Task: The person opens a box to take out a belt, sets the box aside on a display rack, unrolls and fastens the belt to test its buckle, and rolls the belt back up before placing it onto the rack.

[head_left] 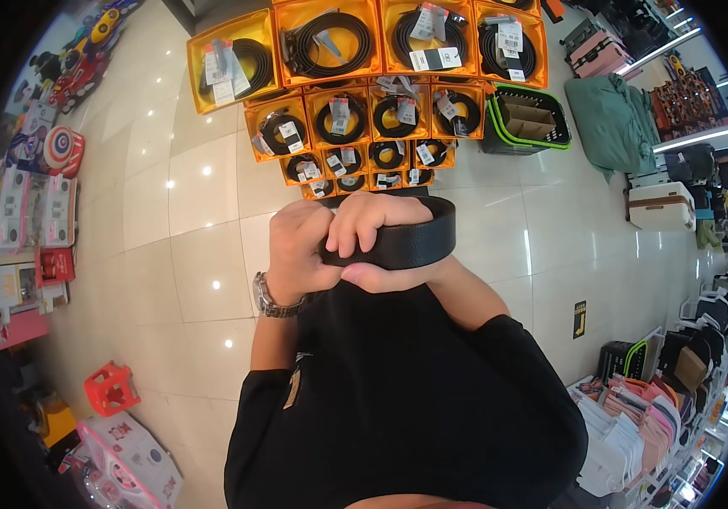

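Observation:
A black belt [419, 242], rolled into a coil with a textured surface, is held up in front of my chest. My right hand [381, 222] wraps round the coil, its fingers over the top and its thumb underneath. Pressed against the coil's left side, my left hand [300, 242] is closed, with a metal watch on its wrist; its fingers are partly hidden. Just beyond my hands, a tiered display holds several orange boxes [349, 144], each with a coiled black belt and white tags.
Right of the display stands a black-and-green shopping basket [527, 140] with cardboard inside. A green cloth cover [606, 123] and a cream suitcase [663, 206] are farther right. Boxed toys [29, 204] line the left, near a red stool [112, 388]. Tiled floor [186, 280] lies between.

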`<state>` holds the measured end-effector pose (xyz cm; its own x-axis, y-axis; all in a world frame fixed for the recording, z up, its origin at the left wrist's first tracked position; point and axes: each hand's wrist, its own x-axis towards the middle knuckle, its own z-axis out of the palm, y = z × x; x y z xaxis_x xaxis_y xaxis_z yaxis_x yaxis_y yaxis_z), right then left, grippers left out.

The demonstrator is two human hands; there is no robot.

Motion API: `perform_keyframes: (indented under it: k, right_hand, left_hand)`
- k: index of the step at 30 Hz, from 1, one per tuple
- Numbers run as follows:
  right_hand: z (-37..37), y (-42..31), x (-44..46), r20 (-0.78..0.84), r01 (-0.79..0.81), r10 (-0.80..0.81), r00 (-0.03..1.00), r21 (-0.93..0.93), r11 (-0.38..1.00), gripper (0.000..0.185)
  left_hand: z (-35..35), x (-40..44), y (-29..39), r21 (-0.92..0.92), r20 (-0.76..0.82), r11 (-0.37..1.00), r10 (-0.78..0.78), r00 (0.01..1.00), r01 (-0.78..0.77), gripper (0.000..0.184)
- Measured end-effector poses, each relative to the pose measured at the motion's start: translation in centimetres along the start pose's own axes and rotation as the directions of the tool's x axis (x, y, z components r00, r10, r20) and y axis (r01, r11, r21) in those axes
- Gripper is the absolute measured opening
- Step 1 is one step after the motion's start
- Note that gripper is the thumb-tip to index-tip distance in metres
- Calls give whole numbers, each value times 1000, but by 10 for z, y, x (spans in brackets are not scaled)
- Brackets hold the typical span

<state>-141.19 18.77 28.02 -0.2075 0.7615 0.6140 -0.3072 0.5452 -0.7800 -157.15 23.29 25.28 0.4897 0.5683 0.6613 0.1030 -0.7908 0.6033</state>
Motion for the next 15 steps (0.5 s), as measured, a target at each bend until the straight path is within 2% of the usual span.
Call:
perform_keyframes:
  k: [2, 3, 5, 9, 11, 15]
  right_hand:
    - [-5, -4, -1, 44, 6, -5, 999, -39, 999, 27]
    - [-6, -4, 0, 9, 50, -50, 999, 41, 998, 28]
    - [-11, -8, 0, -66, 90, -82, 994, 132, 987, 29]
    - [-9, -8, -3, -150, 49, -25, 988, 159, 986, 29]
    - [-6, -7, -2, -117, 45, -28, 993, 146, 988, 29]
    - [-1, -3, -1, -10, -5, 5, 1000, 88, 996, 29]
  left_hand:
    - [-3, 5, 3, 14, -15, 999, 46, 999, -46, 24]
    - [-3, 4, 1, 14, -16, 999, 46, 999, -46, 24]
    - [-6, 0, -6, 64, -82, 998, -10, 997, 15, 23]
    - [-6, -8, -7, 52, -55, 992, -108, 993, 111, 24]
    - [-4, -4, -1, 51, 62, 994, -101, 993, 98, 24]
    - [1, -1, 2, -45, 89, 999, -8, 996, 12, 24]
